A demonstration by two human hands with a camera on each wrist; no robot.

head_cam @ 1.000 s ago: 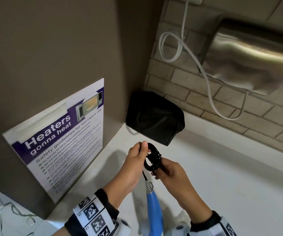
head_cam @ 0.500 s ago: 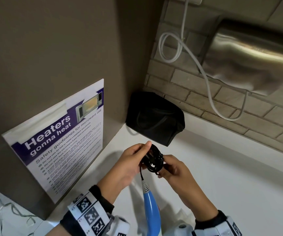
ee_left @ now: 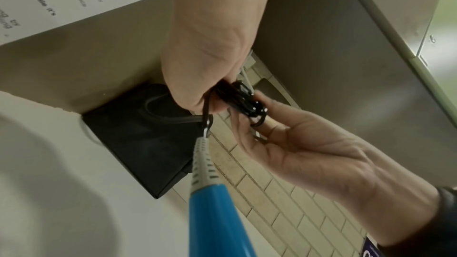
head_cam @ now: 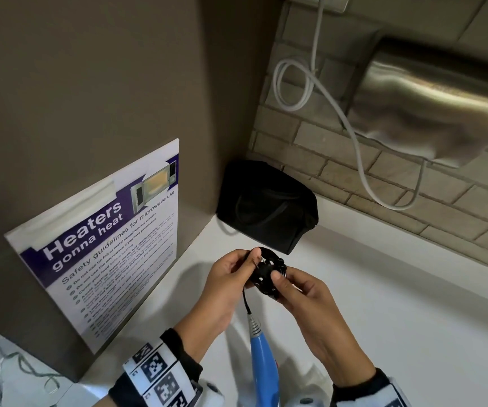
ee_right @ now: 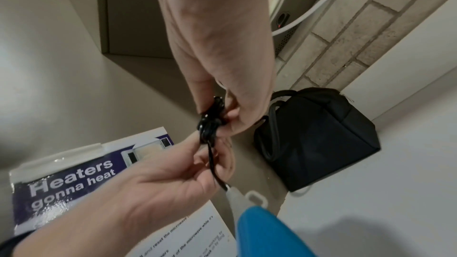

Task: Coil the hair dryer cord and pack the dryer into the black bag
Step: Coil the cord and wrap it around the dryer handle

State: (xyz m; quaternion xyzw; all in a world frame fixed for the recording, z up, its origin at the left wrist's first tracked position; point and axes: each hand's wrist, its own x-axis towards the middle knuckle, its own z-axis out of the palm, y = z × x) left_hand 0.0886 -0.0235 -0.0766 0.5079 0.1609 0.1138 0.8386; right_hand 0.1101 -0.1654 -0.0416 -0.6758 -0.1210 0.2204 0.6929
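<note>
I see my left hand (head_cam: 225, 277) and right hand (head_cam: 301, 292) raised together above the white table (head_cam: 383, 304), with the coiled black cord (head_cam: 266, 273) bunched between them. The left fingers (ee_left: 197, 93) are curled and pinch the bundle from its left side, thumb on top. The right fingers (ee_left: 259, 105) close on the opposite side, the thumb pressed onto the face of the coil in the head view, so both hands are clamped on it. In the left wrist view the loops sit right at the fingertips, not deep in either palm.

From the bundle a short length of cord drops down to the grey ribbed strain relief (ee_left: 202, 165) and into the blue hair dryer (head_cam: 261, 365) handle, which hangs below and between my wrists, free of the fingers.

The black bag (head_cam: 266, 207) stands on the table in the corner beyond the hands, against the grey panel and the brick wall, well apart from the coil. I cannot tell whether its top is unzipped.
</note>
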